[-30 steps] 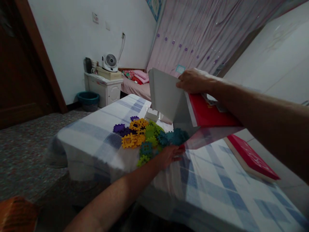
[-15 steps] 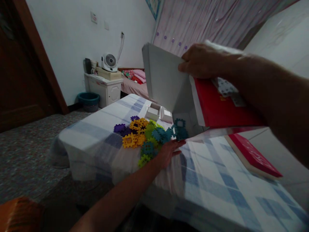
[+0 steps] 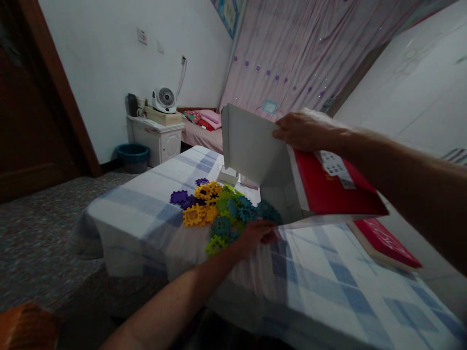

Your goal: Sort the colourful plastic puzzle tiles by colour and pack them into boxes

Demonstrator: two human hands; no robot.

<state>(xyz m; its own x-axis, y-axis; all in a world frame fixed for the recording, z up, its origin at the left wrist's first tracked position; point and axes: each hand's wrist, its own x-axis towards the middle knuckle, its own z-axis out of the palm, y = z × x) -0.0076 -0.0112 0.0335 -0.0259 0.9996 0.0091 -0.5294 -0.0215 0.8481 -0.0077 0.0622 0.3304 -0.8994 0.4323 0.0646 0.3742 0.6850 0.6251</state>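
At mid-frame, coloured pieces [image 3: 223, 204] already lie on cloth [image 3: 321, 272], teal pieces [image 3: 268, 211] at the tilted box [image 3: 244, 138] our right hand [image 3: 301, 130] grips, our left hand [image 3: 255, 236]'s finger spread unclear.

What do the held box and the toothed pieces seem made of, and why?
Box: probably cardboard, matt grey inside, red outside; thin flat panels meet at straight folds.
Toothed pieces: likely moulded plastic; solid colours, regular notches; dim light leaves finish unclear.

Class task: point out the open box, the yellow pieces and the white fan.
Open box [image 3: 321, 188]: head view, on its red outer side.
Yellow pieces [image 3: 211, 214]: head view, on the cluster's near part.
White fan [image 3: 166, 97]: head view, on its round grille.
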